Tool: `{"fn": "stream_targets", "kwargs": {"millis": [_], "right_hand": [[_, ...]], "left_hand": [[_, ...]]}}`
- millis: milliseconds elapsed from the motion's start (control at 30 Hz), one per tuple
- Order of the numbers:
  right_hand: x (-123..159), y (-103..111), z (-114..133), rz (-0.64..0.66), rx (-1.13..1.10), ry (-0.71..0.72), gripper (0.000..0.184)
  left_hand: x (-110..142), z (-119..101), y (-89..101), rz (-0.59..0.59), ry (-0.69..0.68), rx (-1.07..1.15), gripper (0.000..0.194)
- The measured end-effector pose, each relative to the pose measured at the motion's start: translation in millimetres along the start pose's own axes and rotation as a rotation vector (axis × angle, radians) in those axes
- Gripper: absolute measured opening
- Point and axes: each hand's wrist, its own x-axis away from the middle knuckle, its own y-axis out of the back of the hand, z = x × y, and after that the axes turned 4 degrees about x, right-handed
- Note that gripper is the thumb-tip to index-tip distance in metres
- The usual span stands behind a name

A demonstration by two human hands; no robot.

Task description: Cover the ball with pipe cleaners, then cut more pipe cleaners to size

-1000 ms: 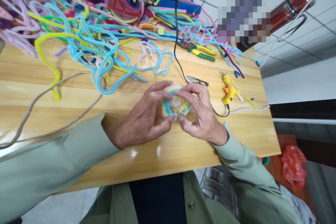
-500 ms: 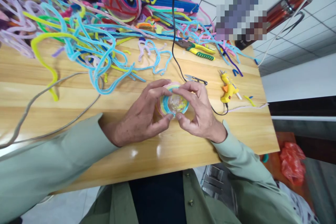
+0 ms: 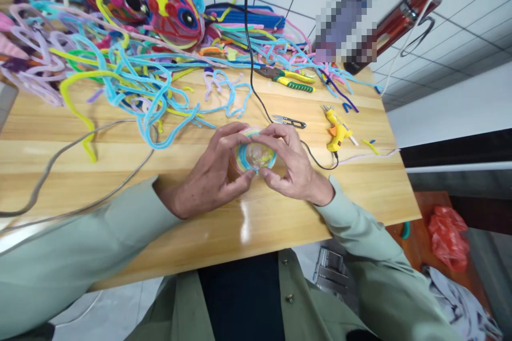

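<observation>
Between my hands is a small round clear plastic piece ringed with blue, yellow and pink pipe cleaners (image 3: 242, 159). My left hand (image 3: 216, 170) grips its left side, fingers over the top edge and thumb at the bottom. On the right, my right hand (image 3: 286, 165) pinches the rim the same way, its thumb close to the left one. Part of the ring is hidden behind the fingers. Just beyond my right hand lie thread snips (image 3: 290, 121). Farther right rests a yellow glue gun (image 3: 338, 130) with a black cord.
Tangled pipe cleaners (image 3: 160, 90) cover the back left, with a colourful animal-face craft (image 3: 176, 13) behind them. Pliers (image 3: 288, 79) lie at the back middle. A red thermos (image 3: 394, 26) stands at the back right. A grey cable (image 3: 52, 162) crosses the left side of the wooden table (image 3: 192, 245).
The view has shifted, so the tabletop things sit a little farther left. Both hands keep hold of the ringed piece, with little change in grip.
</observation>
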Motion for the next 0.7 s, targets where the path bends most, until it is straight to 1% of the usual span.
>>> {"fn": "stream_targets", "kwargs": {"millis": [67,133,167,233,300,367,433,533,600,700], "right_hand": [[0.4,3.6,-0.7,0.016,-0.039,-0.003,0.058],[1.2,6.6,-1.2,-0.015,-0.086,-0.017,0.052],[2.0,7.5,-1.7,-0.054,-0.111,-0.031,0.047],[4.2,7.6,-3.2,-0.174,-0.181,-0.084,0.037],[6.5,6.5,-5.7,-0.310,-0.318,-0.187,0.026],[7.8,5.8,-8.1,-0.414,-0.500,-0.321,0.019],[7.4,6.1,-9.6,-0.462,-0.647,-0.452,0.021],[4.2,7.6,-10.3,-0.486,-0.749,-0.593,0.032],[1.8,8.3,-10.8,-0.503,-0.785,-0.636,0.036],[-0.6,8.4,-12.5,-0.526,-0.828,-0.660,0.039]], "left_hand": [[0.1,0.1,-0.3,-0.007,0.003,-0.017,0.057],[0.0,-0.1,-0.6,-0.007,0.005,-0.039,0.053],[-0.1,-0.1,-0.6,-0.008,0.004,-0.044,0.052],[-0.2,0.9,-0.4,-0.016,0.003,-0.036,0.051],[0.2,3.7,-0.4,-0.022,-0.004,-0.026,0.055],[0.8,7.5,-0.8,-0.031,-0.042,-0.017,0.062],[1.4,9.8,-1.7,-0.042,-0.063,-0.013,0.065],[1.8,7.6,-2.6,-0.054,-0.038,-0.011,0.060],[1.5,3.9,-2.5,-0.056,-0.025,-0.023,0.056],[0.7,0.6,-2.1,-0.046,-0.021,-0.042,0.057]]}}
